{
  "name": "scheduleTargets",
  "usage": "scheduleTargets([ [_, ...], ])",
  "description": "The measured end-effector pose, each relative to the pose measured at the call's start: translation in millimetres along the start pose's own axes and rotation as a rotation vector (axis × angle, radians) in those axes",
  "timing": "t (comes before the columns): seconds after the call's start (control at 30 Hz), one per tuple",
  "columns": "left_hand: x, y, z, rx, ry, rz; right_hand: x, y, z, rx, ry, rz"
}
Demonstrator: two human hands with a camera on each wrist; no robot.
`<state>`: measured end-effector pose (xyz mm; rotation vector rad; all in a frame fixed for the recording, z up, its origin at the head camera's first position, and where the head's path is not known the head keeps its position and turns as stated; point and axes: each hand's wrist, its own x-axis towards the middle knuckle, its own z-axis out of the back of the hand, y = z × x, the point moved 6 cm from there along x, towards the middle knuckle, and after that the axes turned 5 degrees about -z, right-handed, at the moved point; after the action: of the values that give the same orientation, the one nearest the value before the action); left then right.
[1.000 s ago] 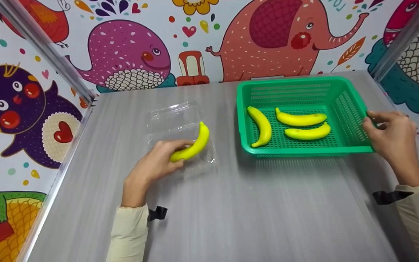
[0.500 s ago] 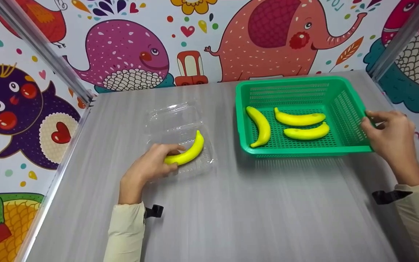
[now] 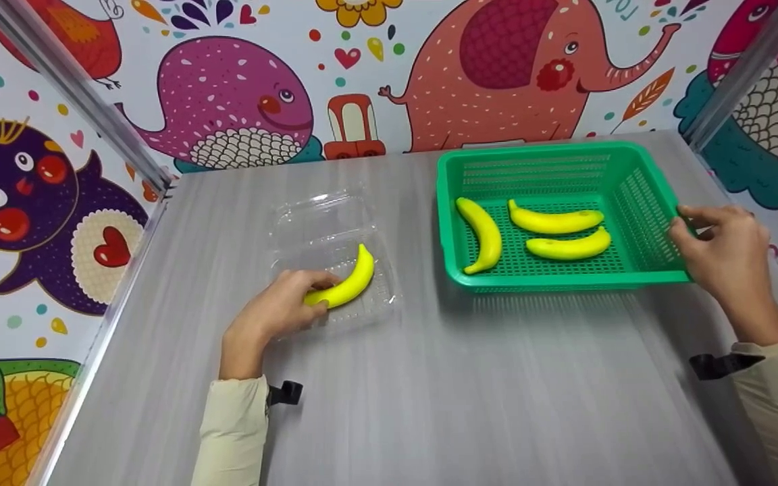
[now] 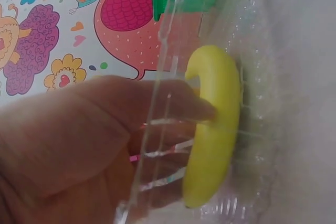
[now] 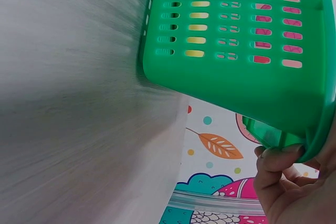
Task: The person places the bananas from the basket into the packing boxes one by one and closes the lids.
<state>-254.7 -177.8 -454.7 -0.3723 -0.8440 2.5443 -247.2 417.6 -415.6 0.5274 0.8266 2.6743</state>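
Yellow banana [image 3: 350,283] sits just left of centre in the head frame, inside the lower half of an open clear plastic container [image 3: 325,219]; whether it touches the bottom, I cannot tell. The left hand's [image 3: 277,307] fingers are clamped on its near end. At right of the frame, the right hand [image 3: 730,256] pinches the rim of a green basket [image 3: 578,277] between thumb and fingers. Three other bananas [image 3: 487,236] lie in the basket, one along its left side, two side by side near its middle. Both containers stand on the grey worktop [image 3: 463,391].
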Motion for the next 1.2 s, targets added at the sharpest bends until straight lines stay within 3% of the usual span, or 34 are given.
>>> scheduleTargets([
  [0.27, 0.4, -5.2, 4.0, 0.047, -0.036, -0.034, -0.3, -0.1, 0.7, 0.002, -0.034, 0.024],
  [0.5, 4.4, -25.5, 10.0, 0.071, -0.097, -0.047, 0.3, -0.8, 2.1, 0.023, 0.022, 0.005],
  [0.83, 24.7, -63.1, 17.0, 0.097, -0.145, -0.179, 0.4, -3.3, 2.2, 0.031, 0.076, -0.019],
  [1.2, 49.4, -98.4, 11.5, 0.126, -0.180, -0.309, 1.1, -1.5, 2.4, 0.066, 0.003, 0.037],
])
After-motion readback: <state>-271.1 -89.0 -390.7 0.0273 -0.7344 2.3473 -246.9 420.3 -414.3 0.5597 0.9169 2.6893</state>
